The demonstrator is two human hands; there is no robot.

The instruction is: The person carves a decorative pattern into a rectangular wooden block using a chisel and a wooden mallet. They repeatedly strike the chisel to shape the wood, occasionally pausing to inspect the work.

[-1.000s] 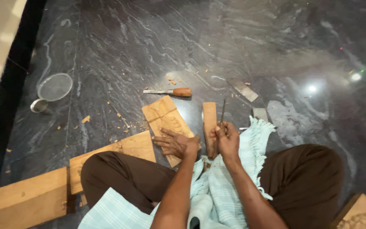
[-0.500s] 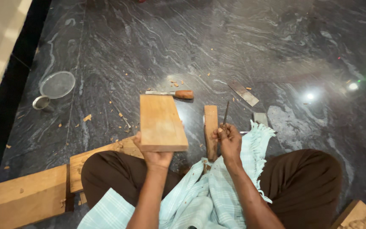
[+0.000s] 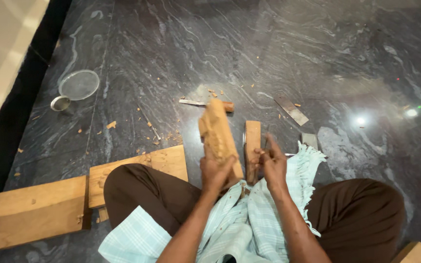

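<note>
I sit cross-legged on a dark stone floor. My left hand [image 3: 216, 171] grips a carved wooden block [image 3: 219, 136] by its near end and holds it tilted up on edge. My right hand [image 3: 272, 161] rests just right of it, fingers closed on a thin metal tool whose tip is barely visible. A narrow wood strip [image 3: 252, 145] lies flat between the two hands. A checked pale-blue cloth [image 3: 249, 214] covers my lap.
A chisel with an orange handle [image 3: 205, 103] lies beyond the block. A flat metal blade [image 3: 292, 110] lies to the right. Two wood boards [image 3: 30, 212] [image 3: 144, 168] lie at left. A round sieve [image 3: 79, 84] and a small cup [image 3: 60, 103] are far left. Wood chips are scattered about.
My left hand picked the carved block up off the floor, raised it flat, then turned it up on edge. My right hand stayed by the narrow strip.
</note>
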